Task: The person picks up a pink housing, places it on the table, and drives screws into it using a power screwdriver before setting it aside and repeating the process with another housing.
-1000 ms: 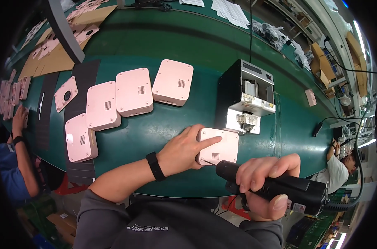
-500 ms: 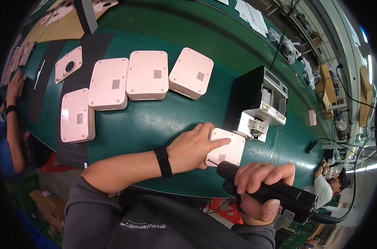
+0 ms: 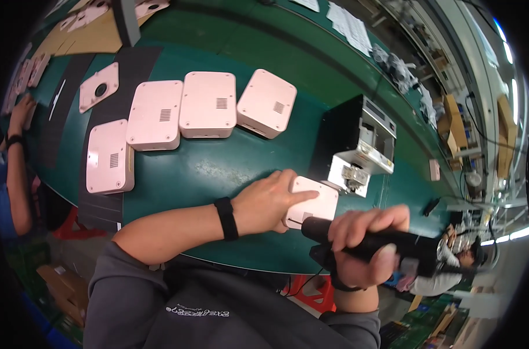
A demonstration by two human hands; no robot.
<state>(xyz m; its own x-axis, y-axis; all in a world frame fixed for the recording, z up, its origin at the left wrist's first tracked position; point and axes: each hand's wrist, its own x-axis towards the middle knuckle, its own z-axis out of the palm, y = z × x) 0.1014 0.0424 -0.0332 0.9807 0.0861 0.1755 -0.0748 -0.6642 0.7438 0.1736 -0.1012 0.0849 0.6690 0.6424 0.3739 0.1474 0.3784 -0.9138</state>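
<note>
Our left hand presses flat on the small pink plastic box near the green table's front edge. Our right hand grips the black power screwdriver; its tip seems to touch the box. Next we must keep it straight.

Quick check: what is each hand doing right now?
Left hand: open, pressing flat on the pink casing.
Right hand: closed around the black power screwdriver.

Grey sweatshirt fills the lower middle of the frame, small white print on the chest, sleeves pushed up; black wristband by the left hand.
</note>
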